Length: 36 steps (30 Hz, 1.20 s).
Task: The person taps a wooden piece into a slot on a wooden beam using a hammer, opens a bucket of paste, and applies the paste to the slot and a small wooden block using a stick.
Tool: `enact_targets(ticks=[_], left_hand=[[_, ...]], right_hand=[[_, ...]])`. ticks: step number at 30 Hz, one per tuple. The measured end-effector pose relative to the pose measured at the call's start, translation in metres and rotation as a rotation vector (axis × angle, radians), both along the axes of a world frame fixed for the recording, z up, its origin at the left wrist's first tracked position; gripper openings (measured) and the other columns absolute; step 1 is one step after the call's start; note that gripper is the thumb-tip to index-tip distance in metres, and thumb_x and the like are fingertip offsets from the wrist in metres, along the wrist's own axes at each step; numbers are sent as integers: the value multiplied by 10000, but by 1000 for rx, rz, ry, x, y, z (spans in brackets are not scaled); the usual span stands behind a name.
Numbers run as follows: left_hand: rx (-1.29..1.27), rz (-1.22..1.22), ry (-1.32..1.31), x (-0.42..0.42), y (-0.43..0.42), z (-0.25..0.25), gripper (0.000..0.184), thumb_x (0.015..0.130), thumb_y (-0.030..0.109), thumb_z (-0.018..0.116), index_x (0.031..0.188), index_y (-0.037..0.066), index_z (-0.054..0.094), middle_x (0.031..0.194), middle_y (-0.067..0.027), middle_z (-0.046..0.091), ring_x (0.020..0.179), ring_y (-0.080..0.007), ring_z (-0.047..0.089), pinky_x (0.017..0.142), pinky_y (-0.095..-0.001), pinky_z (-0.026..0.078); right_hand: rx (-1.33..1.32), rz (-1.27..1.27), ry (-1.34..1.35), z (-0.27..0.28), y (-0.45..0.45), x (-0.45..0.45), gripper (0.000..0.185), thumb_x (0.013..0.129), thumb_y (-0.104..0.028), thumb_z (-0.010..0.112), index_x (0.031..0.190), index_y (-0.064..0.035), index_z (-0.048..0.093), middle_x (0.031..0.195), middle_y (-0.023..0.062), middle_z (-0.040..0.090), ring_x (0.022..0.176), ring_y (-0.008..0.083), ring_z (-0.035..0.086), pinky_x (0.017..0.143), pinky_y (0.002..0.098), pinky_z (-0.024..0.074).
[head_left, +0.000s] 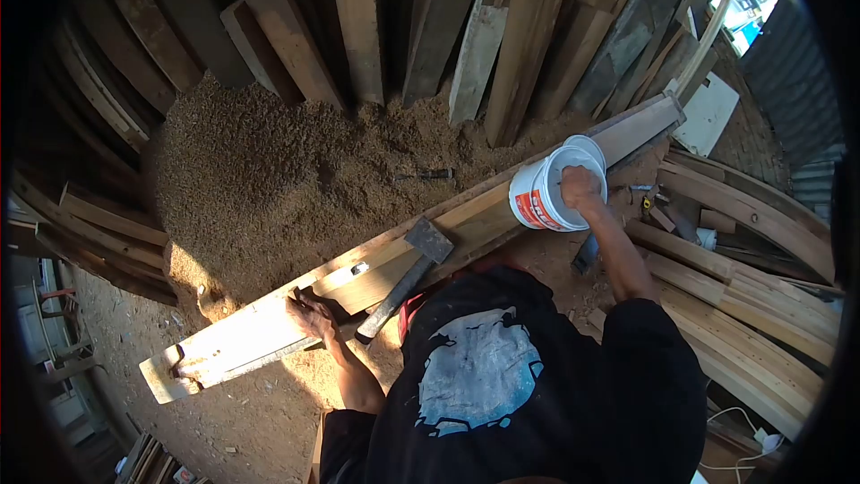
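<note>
A long wooden beam [260,332] runs slantwise in front of me, with a cut notch near its left end. My left hand [311,315] rests on the beam, its fingers apart. My right hand [580,186] is closed over the mouth of a white plastic bucket [536,197] with an orange label; what the fingers hold is hidden. The bucket stands on the beam's right part. Between my hands lies a hammer [429,240] with a square head, its dark handle slanting toward me. A small white-and-dark item [358,269] sits on the beam near my left hand.
Behind the beam spreads a large heap of wood shavings [260,179], with a dark chisel-like tool [425,175] on it. Many boards [358,27] lean upright at the back. Stacked timbers [743,305] lie to the right, with a pale cable [748,435] near them.
</note>
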State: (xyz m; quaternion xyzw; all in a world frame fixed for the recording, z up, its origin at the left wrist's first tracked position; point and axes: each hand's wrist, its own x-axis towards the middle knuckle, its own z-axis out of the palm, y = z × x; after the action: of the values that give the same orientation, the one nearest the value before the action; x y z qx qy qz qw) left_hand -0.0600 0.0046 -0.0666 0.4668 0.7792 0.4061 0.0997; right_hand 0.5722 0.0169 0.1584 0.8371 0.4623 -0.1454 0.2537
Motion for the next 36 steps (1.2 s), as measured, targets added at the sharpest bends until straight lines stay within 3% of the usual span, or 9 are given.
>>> enact_targets(ticks=[3, 7, 9, 11, 14, 16, 18, 22, 36], left_hand=[[-152, 43, 54, 22, 3, 47, 294, 1082, 171, 506, 1321, 1, 534, 1143, -153, 694, 999, -235, 670, 886, -343, 535], [-39, 33, 41, 11, 0, 17, 283, 1088, 198, 497, 1286, 1, 547, 1138, -132, 695, 955, -225, 656, 857, -324, 535], [-84, 85, -222, -2, 3, -1, 293, 1088, 186, 490, 1327, 19, 517, 1189, -146, 683, 1006, -264, 660, 872, -357, 535], [-39, 60, -141, -4, 1, -11, 328, 1090, 251, 485, 1356, 60, 498, 1219, -176, 682, 1060, -343, 688, 869, -424, 537], [-25, 57, -17, 0, 1, -6, 319, 1090, 241, 485, 1349, 55, 498, 1212, -172, 682, 1045, -324, 682, 871, -418, 534], [42, 30, 18, -1, 2, -8, 318, 1089, 235, 487, 1346, 47, 494, 1208, -167, 682, 1028, -305, 673, 867, -406, 531], [74, 11, 1, -5, 1, -15, 313, 1089, 231, 489, 1336, 38, 497, 1197, -162, 683, 1013, -286, 665, 859, -393, 529], [-46, 35, -97, -4, 2, 2, 298, 1089, 230, 490, 1302, 24, 521, 1163, -157, 690, 994, -261, 658, 845, -370, 527], [-36, -29, -570, -14, 7, 15, 233, 1065, 137, 523, 1249, -1, 560, 1000, -92, 677, 809, -165, 626, 743, -292, 525]], right_hand=[[-55, -61, 37, -33, -7, 8, 272, 877, -137, 642, 1101, -55, 772, 1204, 210, 724, 1120, 340, 713, 950, 422, 578], [-54, -53, 126, -66, -12, 20, 310, 855, -117, 632, 1124, -39, 765, 1170, 228, 727, 1118, 351, 711, 941, 444, 575], [-13, -23, 197, -73, -13, 28, 314, 842, -110, 628, 1112, -24, 764, 1139, 237, 731, 1099, 358, 717, 929, 449, 577], [-87, 100, 222, -88, -8, 37, 289, 822, -111, 632, 1054, -14, 775, 1074, 256, 736, 1028, 372, 733, 899, 458, 579], [-121, 392, 281, -107, -9, 53, 240, 794, -102, 631, 947, -5, 787, 947, 258, 743, 882, 390, 745, 800, 455, 584], [39, 335, 369, -104, -9, 53, 199, 780, -91, 629, 867, -5, 786, 845, 220, 744, 759, 364, 732, 699, 431, 569], [343, -23, 487, -79, -17, 50, 165, 771, -77, 629, 785, -6, 777, 735, 152, 741, 622, 302, 703, 583, 390, 537], [421, -417, 839, -24, -26, 56, 98, 810, -66, 673, 846, -18, 751, 747, 40, 678, 539, 95, 540, 467, 264, 419], [688, -545, 1206, 51, -71, 54, 91, 959, -91, 652, 974, -29, 716, 855, 44, 697, 581, 67, 523, 509, 227, 428]])
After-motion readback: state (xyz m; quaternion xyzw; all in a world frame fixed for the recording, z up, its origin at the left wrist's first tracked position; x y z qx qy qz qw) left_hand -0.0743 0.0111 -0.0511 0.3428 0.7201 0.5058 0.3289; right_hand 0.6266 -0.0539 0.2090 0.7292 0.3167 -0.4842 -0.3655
